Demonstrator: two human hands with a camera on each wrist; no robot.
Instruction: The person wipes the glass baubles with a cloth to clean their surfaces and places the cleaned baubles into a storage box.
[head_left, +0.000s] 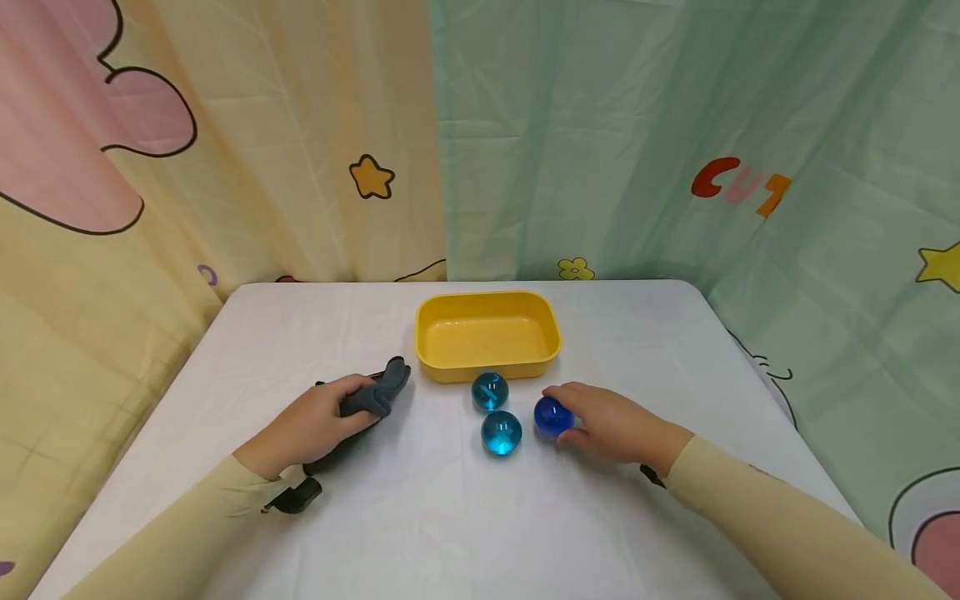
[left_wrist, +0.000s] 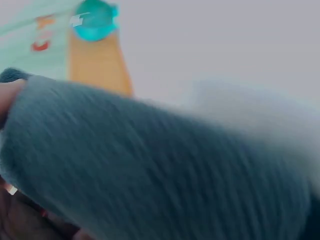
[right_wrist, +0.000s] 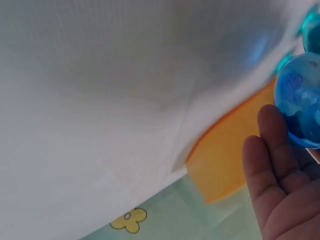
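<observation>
My right hand (head_left: 618,427) grips a clear blue ball (head_left: 552,416) between thumb and fingers, on the right side of the table. In the right wrist view the blue ball (right_wrist: 299,100) rests against the fingertips. My left hand (head_left: 318,427) holds a bunched dark grey cloth (head_left: 388,385) on the left. That fuzzy cloth (left_wrist: 150,160) fills much of the left wrist view and hides most of the hand. Between the hands lie two clear teal balls, the farther one (head_left: 490,391) near the tray's front and the nearer one (head_left: 501,432) just below it.
A yellow rectangular tray (head_left: 450,372) stands behind the balls with nothing visible inside. White cloth covers the table (head_left: 420,517). Printed curtains (head_left: 562,150) hang along the back and sides. A black strap (head_left: 296,497) is at the left wrist.
</observation>
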